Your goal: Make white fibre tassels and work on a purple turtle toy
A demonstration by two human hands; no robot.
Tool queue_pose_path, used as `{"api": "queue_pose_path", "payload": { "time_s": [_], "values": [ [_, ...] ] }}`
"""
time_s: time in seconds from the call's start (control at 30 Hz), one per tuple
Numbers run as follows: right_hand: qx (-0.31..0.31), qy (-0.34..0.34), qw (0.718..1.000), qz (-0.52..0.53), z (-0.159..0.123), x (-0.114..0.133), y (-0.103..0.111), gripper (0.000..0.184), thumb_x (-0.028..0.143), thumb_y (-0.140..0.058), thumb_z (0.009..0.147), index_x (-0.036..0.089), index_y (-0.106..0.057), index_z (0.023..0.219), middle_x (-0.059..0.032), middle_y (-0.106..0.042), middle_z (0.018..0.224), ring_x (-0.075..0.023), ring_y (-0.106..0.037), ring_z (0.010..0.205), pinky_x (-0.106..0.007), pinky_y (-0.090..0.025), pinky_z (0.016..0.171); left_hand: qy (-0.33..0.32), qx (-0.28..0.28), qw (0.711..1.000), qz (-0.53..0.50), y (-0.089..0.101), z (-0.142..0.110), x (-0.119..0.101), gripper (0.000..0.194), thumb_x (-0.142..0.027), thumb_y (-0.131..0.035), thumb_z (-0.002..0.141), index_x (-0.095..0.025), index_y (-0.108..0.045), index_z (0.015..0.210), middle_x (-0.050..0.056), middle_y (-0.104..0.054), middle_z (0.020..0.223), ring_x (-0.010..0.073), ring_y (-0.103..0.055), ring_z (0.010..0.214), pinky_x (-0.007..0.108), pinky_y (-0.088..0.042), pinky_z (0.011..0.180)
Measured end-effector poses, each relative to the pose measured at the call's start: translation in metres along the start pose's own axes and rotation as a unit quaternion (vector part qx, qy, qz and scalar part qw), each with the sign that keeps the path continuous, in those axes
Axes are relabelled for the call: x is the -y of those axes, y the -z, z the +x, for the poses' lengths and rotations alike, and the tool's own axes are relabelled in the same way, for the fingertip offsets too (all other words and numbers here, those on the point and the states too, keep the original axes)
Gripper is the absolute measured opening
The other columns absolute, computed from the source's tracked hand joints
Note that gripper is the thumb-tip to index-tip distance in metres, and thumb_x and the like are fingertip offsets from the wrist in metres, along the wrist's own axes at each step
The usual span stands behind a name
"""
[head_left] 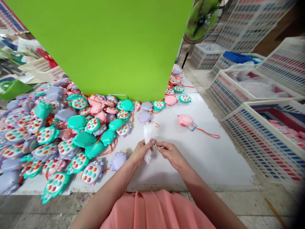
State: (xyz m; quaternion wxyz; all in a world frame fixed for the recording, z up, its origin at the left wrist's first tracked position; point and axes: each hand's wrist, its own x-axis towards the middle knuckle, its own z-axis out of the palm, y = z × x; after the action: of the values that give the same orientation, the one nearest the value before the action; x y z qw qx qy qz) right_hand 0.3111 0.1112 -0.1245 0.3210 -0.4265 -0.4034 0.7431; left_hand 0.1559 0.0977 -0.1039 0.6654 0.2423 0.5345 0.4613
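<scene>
Just in front of the big toy pile (59,133), over the white sheet (214,152), the left hand (142,149) pinches a bunch of thin clear bags (148,135), and the right hand (169,152), fingers nearly closed, touches its edge.

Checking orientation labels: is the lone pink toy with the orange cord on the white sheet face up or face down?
Face down, apparently. The lone pink plastic toy shows only a plain pink shell, none of the coloured buttons visible on pile toys.
</scene>
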Motion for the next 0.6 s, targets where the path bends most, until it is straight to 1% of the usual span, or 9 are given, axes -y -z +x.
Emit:
{"api": "queue_pose_path", "payload": {
  "time_s": [0.1,0.2,0.23,0.27,0.33,0.37,0.43,0.5,0.6],
  "values": [
    [0.026,-0.018,0.998,0.05,-0.004,-0.003,0.011,0.04,0.042,-0.075,0.066,0.022,-0.069,0.1,0.0002,-0.057,0.073,-0.005,-0.022,0.046,-0.023,-0.013,0.044,0.021,0.0,1.0,0.016,0.006,-0.002,-0.004,0.047,-0.046,-0.08,0.056,-0.012,-0.067,0.086,0.001,-0.059,0.066,0.0085,-0.048,0.057,0.02,-0.032,0.051],
    [0.025,-0.03,0.991,0.126,-0.007,-0.002,0.025,0.046,0.046,-0.071,0.071,0.027,-0.063,0.112,-0.001,-0.06,0.076,-0.0053,-0.02,0.044,-0.022,-0.015,0.041,0.024,0.027,0.999,0.024,0.011,-0.007,-0.007,0.047,-0.047,-0.077,0.06,-0.011,-0.065,0.087,0.008,-0.066,0.083,0.0126,-0.056,0.072,0.02,-0.039,0.06],
    [0.013,-0.031,0.989,0.147,-0.006,-0.001,0.029,0.046,0.05,-0.066,0.074,0.027,-0.061,0.114,-0.0018,-0.06,0.076,-0.0062,-0.02,0.043,-0.022,-0.016,0.04,0.031,0.038,0.998,0.03,0.013,-0.009,-0.007,0.047,-0.048,-0.076,0.061,-0.011,-0.064,0.086,0.009,-0.067,0.085,0.0132,-0.057,0.072,0.021,-0.04,0.061],
    [0.0,-0.031,0.986,0.164,-0.005,0.0,0.033,0.048,0.056,-0.06,0.077,0.026,-0.061,0.114,-0.0031,-0.061,0.076,-0.0071,-0.02,0.043,-0.023,-0.018,0.039,0.04,0.049,0.997,0.039,0.014,-0.011,-0.006,0.047,-0.05,-0.075,0.063,-0.011,-0.063,0.087,0.009,-0.067,0.084,0.013,-0.057,0.067,0.021,-0.039,0.058],
    [-0.025,-0.021,0.982,0.185,0.001,0.003,0.038,0.053,0.064,-0.05,0.08,0.024,-0.061,0.113,-0.0061,-0.063,0.082,-0.0083,-0.022,0.043,-0.024,-0.021,0.037,0.059,0.07,0.994,0.057,0.016,-0.016,-0.003,0.048,-0.051,-0.073,0.064,-0.012,-0.06,0.088,0.007,-0.066,0.072,0.0114,-0.053,0.055,0.021,-0.036,0.051],
    [-0.038,-0.009,0.981,0.19,0.005,0.005,0.039,0.054,0.065,-0.051,0.079,0.024,-0.061,0.112,-0.0067,-0.063,0.085,-0.0083,-0.023,0.043,-0.024,-0.022,0.037,0.063,0.082,0.993,0.064,0.016,-0.019,-0.001,0.047,-0.052,-0.073,0.065,-0.013,-0.059,0.088,0.005,-0.064,0.065,0.0107,-0.051,0.05,0.021,-0.034,0.048],
    [-0.059,0.023,0.98,0.188,0.014,0.01,0.039,0.048,0.058,-0.062,0.075,0.023,-0.063,0.108,-0.0051,-0.061,0.087,-0.0074,-0.026,0.045,-0.023,-0.023,0.038,0.071,0.107,0.989,0.073,0.016,-0.023,0.003,0.046,-0.051,-0.072,0.066,-0.013,-0.057,0.088,0.002,-0.06,0.058,0.0101,-0.049,0.047,0.021,-0.032,0.047],
    [-0.066,0.047,0.981,0.175,0.021,0.017,0.035,0.044,0.048,-0.073,0.068,0.022,-0.065,0.102,-0.001,-0.057,0.078,-0.006,-0.026,0.046,-0.021,-0.022,0.039,0.087,0.13,0.985,0.077,0.015,-0.028,0.005,0.044,-0.051,-0.073,0.066,-0.013,-0.057,0.084,0.001,-0.058,0.055,0.0095,-0.048,0.047,0.021,-0.033,0.047],
    [-0.052,0.059,0.986,0.145,0.029,0.026,0.026,0.04,0.041,-0.079,0.063,0.018,-0.068,0.093,0.0044,-0.045,0.063,-0.0044,-0.024,0.046,-0.02,-0.019,0.04,0.1,0.144,0.981,0.081,0.012,-0.034,0.005,0.044,-0.049,-0.075,0.063,-0.013,-0.056,0.079,-0.001,-0.055,0.053,0.0094,-0.047,0.048,0.021,-0.033,0.049]
  ]
}}
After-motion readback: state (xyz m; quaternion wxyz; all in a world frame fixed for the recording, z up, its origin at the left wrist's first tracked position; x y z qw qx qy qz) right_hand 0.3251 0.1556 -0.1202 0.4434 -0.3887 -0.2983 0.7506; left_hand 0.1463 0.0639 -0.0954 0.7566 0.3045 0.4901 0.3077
